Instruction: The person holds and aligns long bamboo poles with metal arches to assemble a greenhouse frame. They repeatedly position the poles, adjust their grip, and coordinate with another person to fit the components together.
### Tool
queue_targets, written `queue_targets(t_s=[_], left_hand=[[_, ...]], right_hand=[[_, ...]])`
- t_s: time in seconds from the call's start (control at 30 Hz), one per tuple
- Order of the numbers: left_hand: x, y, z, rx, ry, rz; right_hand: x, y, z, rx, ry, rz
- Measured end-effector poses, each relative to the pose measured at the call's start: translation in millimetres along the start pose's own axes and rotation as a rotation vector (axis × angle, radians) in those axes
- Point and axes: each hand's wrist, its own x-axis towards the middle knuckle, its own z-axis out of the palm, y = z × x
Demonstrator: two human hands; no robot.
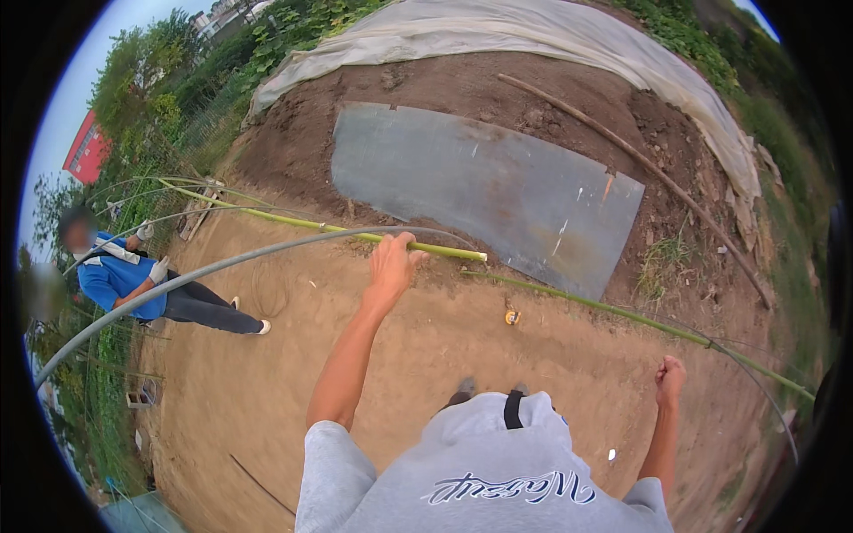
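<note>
Green bamboo is the material in hand here: a long, thin green bamboo pole (355,233) runs from the far left to the middle of the plot, and the left hand (392,262) is closed around it near its cut end, fingers wrapped over the top. A grey bent hoop rod (222,265) passes just beside the same hand; I cannot tell if the fingers hold it also. The right hand (669,375) is lower, closed like a fist, near a second green bamboo pole (622,313) that lies slanting toward the right; whether it grips something thin is not visible.

At the left, another person in a blue shirt (115,280) bends down with gloved hands at the far end of the poles.

As far as I can judge, the frame over the bare brown soil bed (267,391) is only begun: some arches stand at the left, the poles are not yet fixed, and no cover is over them. A grey flat metal sheet (489,191) and a pale plastic cover (533,35) lie behind on the earth.
</note>
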Motion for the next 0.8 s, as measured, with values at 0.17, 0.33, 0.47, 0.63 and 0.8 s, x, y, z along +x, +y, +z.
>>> queue_targets(t_s=[0.17, 0.33, 0.47, 0.63, 0.8], left_hand=[[28.8, -2.1, -15.7, -0.107, -0.078, 0.203], [45.1, -14.3, -3.3, -0.428, -0.172, 0.227], [57.8, -6.9, 0.2, -0.471, -0.288, 0.374], [56.1, -10.9, -1.6, -0.470, -0.348, 0.335], [61.7, -2.6, 1.5, -0.468, -0.360, 0.375]], right_hand=[[5.7, -27.5, -17.8, 0.071, 0.063, -0.104], [-10.9, -53.6, -17.7, 0.099, 0.165, -0.192], [-34.8, -85.2, -3.6, 0.008, 0.253, -0.272], [-29.9, -109.3, 17.2, -0.005, 0.133, -0.383], [-39.5, -116.2, 24.0, -0.007, 0.199, -0.479]])
